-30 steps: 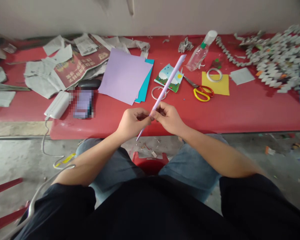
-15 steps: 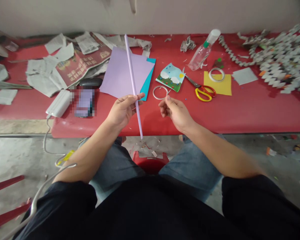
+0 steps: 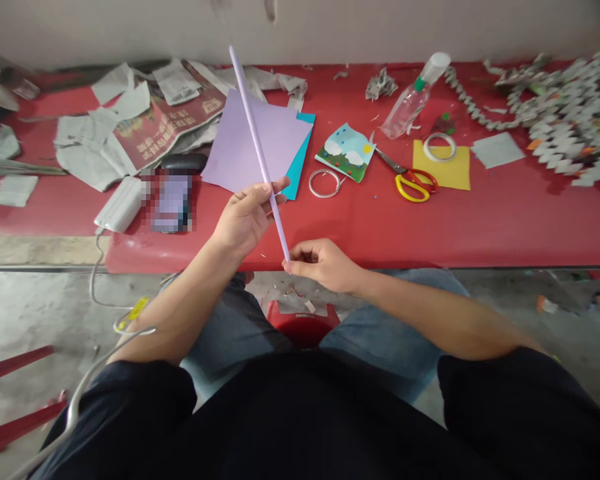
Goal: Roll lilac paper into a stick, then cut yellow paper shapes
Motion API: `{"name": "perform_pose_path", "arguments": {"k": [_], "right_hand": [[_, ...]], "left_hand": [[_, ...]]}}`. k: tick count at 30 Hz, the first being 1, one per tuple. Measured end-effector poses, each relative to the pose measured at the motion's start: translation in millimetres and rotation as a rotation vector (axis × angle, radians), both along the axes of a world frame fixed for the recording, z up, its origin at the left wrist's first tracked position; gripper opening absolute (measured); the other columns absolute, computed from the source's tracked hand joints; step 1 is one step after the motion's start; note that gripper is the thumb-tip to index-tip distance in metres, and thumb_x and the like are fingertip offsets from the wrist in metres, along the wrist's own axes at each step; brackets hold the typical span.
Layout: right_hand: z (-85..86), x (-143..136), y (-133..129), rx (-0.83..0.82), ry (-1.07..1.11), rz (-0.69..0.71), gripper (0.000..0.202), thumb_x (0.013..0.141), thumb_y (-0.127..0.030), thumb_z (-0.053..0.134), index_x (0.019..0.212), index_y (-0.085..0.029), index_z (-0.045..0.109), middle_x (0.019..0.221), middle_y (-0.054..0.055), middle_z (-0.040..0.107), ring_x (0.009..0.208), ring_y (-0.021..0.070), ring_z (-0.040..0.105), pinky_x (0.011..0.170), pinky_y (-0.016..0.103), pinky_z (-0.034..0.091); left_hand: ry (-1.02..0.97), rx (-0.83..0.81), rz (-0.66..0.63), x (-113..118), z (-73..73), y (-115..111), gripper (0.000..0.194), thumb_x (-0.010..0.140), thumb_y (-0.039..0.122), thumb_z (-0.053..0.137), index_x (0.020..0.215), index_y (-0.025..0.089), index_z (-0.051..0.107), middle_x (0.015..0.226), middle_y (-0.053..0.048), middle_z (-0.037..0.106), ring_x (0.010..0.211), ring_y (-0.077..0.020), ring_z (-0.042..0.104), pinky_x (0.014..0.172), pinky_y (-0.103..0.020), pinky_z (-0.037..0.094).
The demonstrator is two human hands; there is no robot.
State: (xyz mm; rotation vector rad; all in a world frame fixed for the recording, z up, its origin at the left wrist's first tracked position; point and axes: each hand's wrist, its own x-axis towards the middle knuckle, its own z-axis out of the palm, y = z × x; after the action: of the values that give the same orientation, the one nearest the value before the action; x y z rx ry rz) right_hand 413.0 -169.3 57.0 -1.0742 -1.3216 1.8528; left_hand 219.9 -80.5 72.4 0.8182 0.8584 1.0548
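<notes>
A long, thin lilac paper tube point(image 3: 253, 123) slants over the front of the table, its far end up by the wall. My left hand point(image 3: 245, 217) pinches it below the middle between thumb and fingers. At the near end, my right hand point(image 3: 325, 263) has its thumb and forefinger closed on the tip of the tube. Behind the tube lie a lilac paper sheet point(image 3: 225, 157) and a teal sheet point(image 3: 300, 160) partly under it. A thin white ring point(image 3: 324, 195) rests on the table just beyond my right hand.
Red-and-yellow-handled scissors point(image 3: 413, 187), a picture card point(image 3: 347, 153), a tape roll point(image 3: 440, 159) on yellow paper point(image 3: 457, 175) and a clear bottle point(image 3: 407, 110) lie to the right. Folded paper chains point(image 3: 570, 127) heap far right. Newspaper point(image 3: 165, 137), a power bank point(image 3: 120, 205) and a phone point(image 3: 171, 203) sit left.
My right hand has come down and left from beside the white ring to take the tube's near end. The tube's far end has tilted up and left; my left hand keeps its hold.
</notes>
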Motion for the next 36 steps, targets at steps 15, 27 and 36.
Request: {"name": "perform_pose_path", "arguments": {"k": [15, 27, 36], "right_hand": [[4.4, 4, 10, 0.055, 0.045, -0.110, 0.029, 0.084, -0.044, 0.087, 0.079, -0.019, 0.073, 0.073, -0.003, 0.066, 0.067, 0.0108, 0.054, 0.065, 0.028, 0.042], [-2.1, 50, 53, 0.897, -0.651, 0.147, 0.036, 0.100, -0.054, 0.067, 0.099, -0.019, 0.075, 0.090, 0.006, 0.072, 0.084, 0.0214, 0.062, 0.080, 0.038, 0.042], [-44.9, 111, 139, 1.021, -1.313, 0.149, 0.028, 0.103, -0.031, 0.058, 0.118, -0.016, 0.076, 0.126, 0.017, 0.067, 0.118, 0.0326, 0.055, 0.096, 0.043, 0.042]], "left_hand": [[0.016, 0.018, -0.076, 13, -0.6, -15, 0.018, 0.088, 0.040, 0.084, 0.090, 0.022, 0.083, 0.124, -0.006, 0.081, 0.103, -0.0164, 0.076, 0.086, -0.026, 0.060], [0.013, 0.093, -0.020, -4, 9.3, -6, 0.017, 0.087, 0.036, 0.086, 0.090, 0.019, 0.082, 0.116, -0.007, 0.082, 0.102, -0.0178, 0.078, 0.092, -0.029, 0.060], [0.056, 0.046, -0.047, -6, -8.8, 14, 0.016, 0.086, 0.034, 0.083, 0.086, 0.018, 0.081, 0.118, -0.008, 0.081, 0.097, -0.0157, 0.078, 0.085, -0.026, 0.059]]}}
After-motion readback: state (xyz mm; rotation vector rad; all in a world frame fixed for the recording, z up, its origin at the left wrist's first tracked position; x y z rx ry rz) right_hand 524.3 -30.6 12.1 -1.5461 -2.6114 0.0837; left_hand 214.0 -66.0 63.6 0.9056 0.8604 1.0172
